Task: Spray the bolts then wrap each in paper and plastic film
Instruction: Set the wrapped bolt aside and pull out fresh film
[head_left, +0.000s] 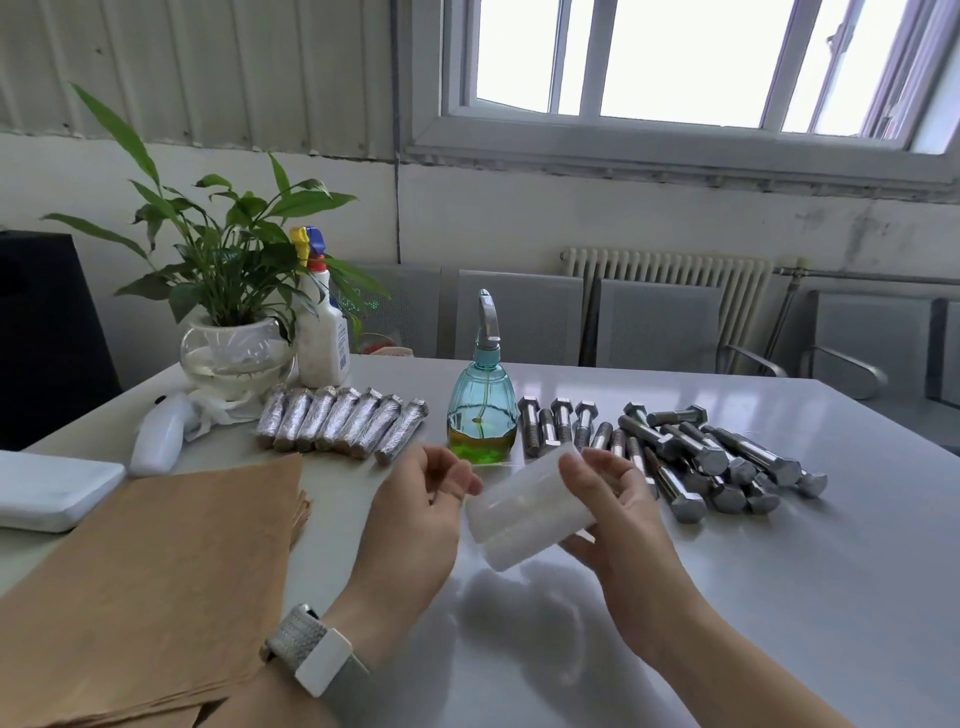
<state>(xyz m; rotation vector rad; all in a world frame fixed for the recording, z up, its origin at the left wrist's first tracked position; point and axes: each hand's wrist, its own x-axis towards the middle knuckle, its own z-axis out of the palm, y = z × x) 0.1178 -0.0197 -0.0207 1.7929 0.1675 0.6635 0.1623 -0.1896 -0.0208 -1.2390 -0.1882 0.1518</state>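
Above the tabletop (675, 597), approx. centre, your right hand (613, 509) has a grip on the roll of plastic film (519, 512), fingers curled over its right end and thumb under it. Your left hand (421, 499) sits just beside the roll's other end, fingers loosely curled; I can't tell if it pinches a film edge or holds nothing.

Outward from there: the green-tinted spray bottle (482, 410) stands right behind the roll. To its left, seven wrapped bolts (340, 423) lie in a neat row, so those look done. To its right, a pile of bare bolts (680, 457) waits, more than a dozen, w/ no paper or film on any. Can't tell if they've been sprayed.

The stack of brown paper (156, 582) lies at your left, near edge. No bolt is in front of you now, so my read: you're between pieces, roughly a third through, most of the work still left.
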